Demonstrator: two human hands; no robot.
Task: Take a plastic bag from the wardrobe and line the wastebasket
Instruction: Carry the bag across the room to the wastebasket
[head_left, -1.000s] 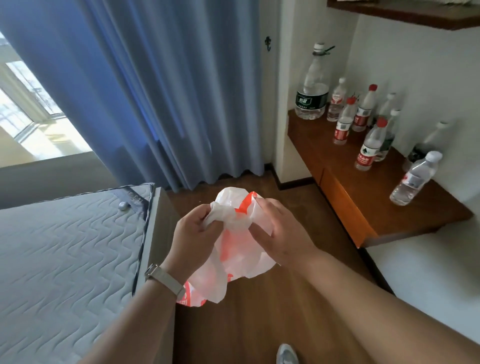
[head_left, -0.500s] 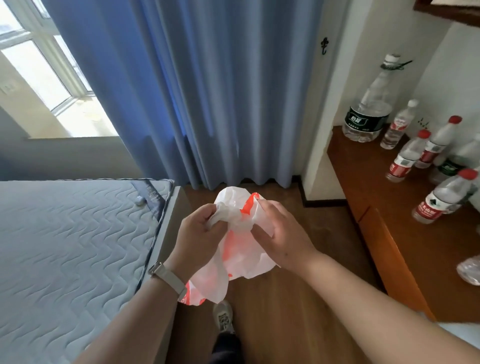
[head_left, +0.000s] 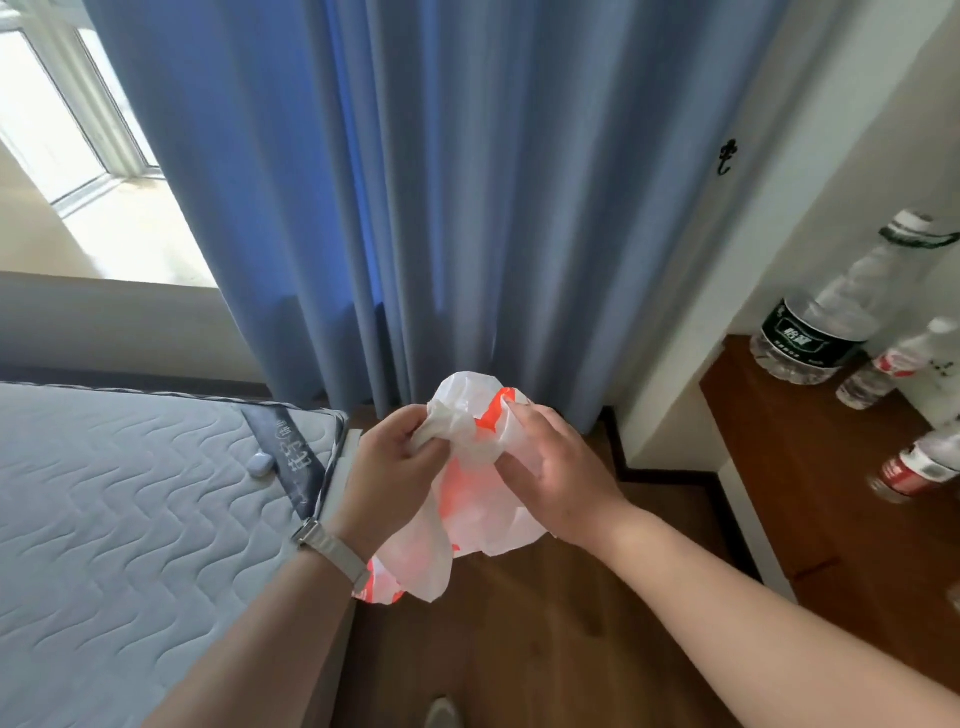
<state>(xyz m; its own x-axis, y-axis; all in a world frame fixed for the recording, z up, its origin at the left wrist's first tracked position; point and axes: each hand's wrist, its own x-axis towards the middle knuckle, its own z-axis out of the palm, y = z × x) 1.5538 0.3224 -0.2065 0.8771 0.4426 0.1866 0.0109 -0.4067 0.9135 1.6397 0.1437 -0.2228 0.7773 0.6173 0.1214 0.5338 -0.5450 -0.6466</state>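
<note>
- The person holds a crumpled white plastic bag with orange print in both hands, above the wooden floor, in front of the blue curtain.
- The left hand is clenched around a bunched fold at the bag's upper left; a metal watch sits on that wrist.
- The right hand pinches the bag's upper right edge between thumb and fingers, and the rest of the bag hangs loosely below and between the two hands.
- A bare quilted mattress lies to the left; a small white case rests near its far right corner, just beside a dark label strip.
- To the right, a wooden counter carries plastic bottles: a large bottle with a dark label at the far left corner, and smaller red-labelled ones nearer its right edge.
- A window shows at the upper left, and a dark wall hook is fixed to the white wall beside the curtain.
- The tip of a shoe shows at the bottom edge.
</note>
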